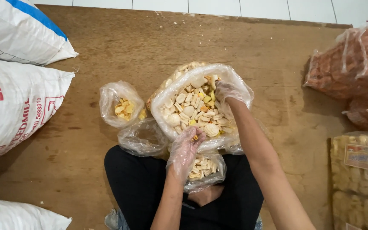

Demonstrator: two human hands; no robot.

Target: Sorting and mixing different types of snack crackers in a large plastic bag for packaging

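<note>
Step, I judge: portioning | left gloved hand (186,149) pinches small orange cracker piece (195,137) over small clear bag of crackers (205,170), lower centre | right gloved hand (226,91) curled in large clear bag of mixed pale crackers (192,108), grip unclear | next needs release into small bag.

Pale cream and yellow crackers (196,111), brown wooden floor (150,47), blue-striped white sack (18,30)

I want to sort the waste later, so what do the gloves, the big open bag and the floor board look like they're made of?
Gloves on left hand and right hand: thin clear plastic film, crinkled. Big open bag: clear, glossy plastic film, its contents visible through it. Floor board: probably plywood or hardboard, matte brown and scuffed.
</note>
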